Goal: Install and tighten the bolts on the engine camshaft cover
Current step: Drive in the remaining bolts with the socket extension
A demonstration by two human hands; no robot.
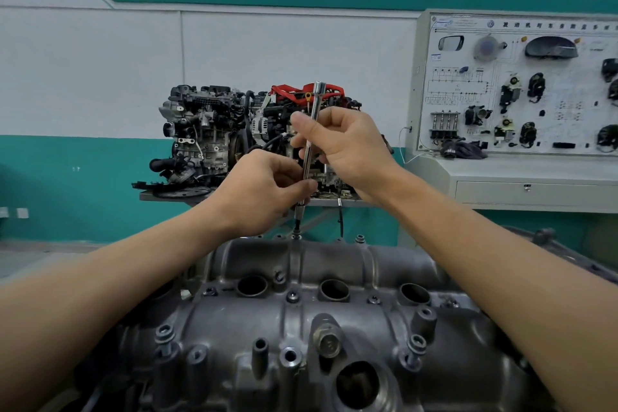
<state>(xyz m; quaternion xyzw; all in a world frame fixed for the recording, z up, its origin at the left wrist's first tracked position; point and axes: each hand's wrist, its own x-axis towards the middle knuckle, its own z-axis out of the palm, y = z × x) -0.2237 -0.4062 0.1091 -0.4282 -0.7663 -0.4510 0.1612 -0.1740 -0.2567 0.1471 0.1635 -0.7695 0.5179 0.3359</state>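
- Grey cast-metal camshaft cover point(301, 321) fills the foreground
- Right hand point(347, 147) grips the upper shaft of a long chrome extension bar point(309, 150), held nearly upright
- Left hand point(267, 191) pinches its lower end; its tip sits on a bolt point(296, 236) at the cover's far edge

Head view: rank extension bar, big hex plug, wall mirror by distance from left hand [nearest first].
1. Extension bar: pinched low down by the left hand.
2. Hex plug: on the cover, below and near the camera.
3. Mirror: on the board, far upper right.
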